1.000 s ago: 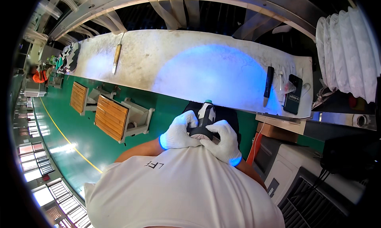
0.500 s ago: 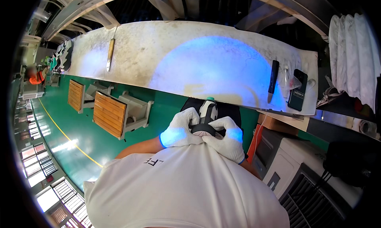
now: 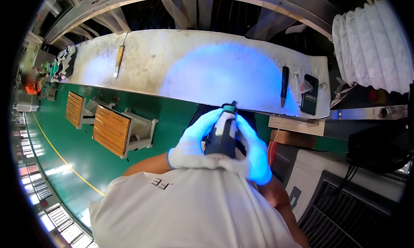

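Note:
In front of my chest I hold what looks like a shoe (image 3: 221, 136), black with pale grey panels and a green far end with a small dark loop. My left hand (image 3: 194, 141), in a white knit glove, curves round its left side. The gloved right hand (image 3: 255, 148) grips the opposite side, lit bright blue. Both hands' fingers close round it toward its green end, and its near end lies against my white shirt. Part of its underside is hidden.
Beyond my hands stretches a stained pale workbench (image 3: 142, 62) under blue light. On it lie a wooden-handled knife (image 3: 119, 60), a black-handled tool (image 3: 284, 86), a phone (image 3: 310, 94) and a pile of black-and-white pieces (image 3: 67, 62). Slatted wooden seats (image 3: 111, 129) stand left; a white ribbed hose (image 3: 371, 45) hangs right.
The shoe has been turned in my hands, so its long dark-and-grey surface now shows. Both hands have shifted from pinching its near band to wrapping its sides. The whole view has shifted slightly.

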Available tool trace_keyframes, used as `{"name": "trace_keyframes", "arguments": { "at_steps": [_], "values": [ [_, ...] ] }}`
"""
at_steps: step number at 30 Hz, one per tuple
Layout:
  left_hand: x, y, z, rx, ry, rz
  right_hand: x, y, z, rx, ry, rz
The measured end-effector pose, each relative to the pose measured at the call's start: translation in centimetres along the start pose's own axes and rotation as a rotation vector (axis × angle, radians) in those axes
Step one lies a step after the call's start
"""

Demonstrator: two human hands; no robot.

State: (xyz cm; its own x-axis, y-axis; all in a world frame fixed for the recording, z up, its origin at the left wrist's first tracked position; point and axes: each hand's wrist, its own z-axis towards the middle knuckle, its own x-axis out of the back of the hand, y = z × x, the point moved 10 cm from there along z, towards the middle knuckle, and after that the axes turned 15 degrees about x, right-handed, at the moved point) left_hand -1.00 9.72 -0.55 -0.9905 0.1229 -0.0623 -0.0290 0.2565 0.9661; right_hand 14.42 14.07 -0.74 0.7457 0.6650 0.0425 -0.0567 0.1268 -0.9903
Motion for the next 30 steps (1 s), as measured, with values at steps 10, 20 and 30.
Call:
{"name": "trace_keyframes", "arguments": {
  "at_steps": [10,20,30],
  "values": [
    [-2.1,7.2,5.2,-0.621,0.187,0.55,7.3,1.1,2.5,0.341,0.132,-0.156],
    [-2.1,6.7,5.1,-0.682,0.244,0.544,7.5,1.4,2.7,0.296,0.115,-0.029],
    [-0.7,6.5,3.6,-0.661,0.182,0.449,4.6,0.2,2.9,0.303,0.022,-0.166]
  ]
}}
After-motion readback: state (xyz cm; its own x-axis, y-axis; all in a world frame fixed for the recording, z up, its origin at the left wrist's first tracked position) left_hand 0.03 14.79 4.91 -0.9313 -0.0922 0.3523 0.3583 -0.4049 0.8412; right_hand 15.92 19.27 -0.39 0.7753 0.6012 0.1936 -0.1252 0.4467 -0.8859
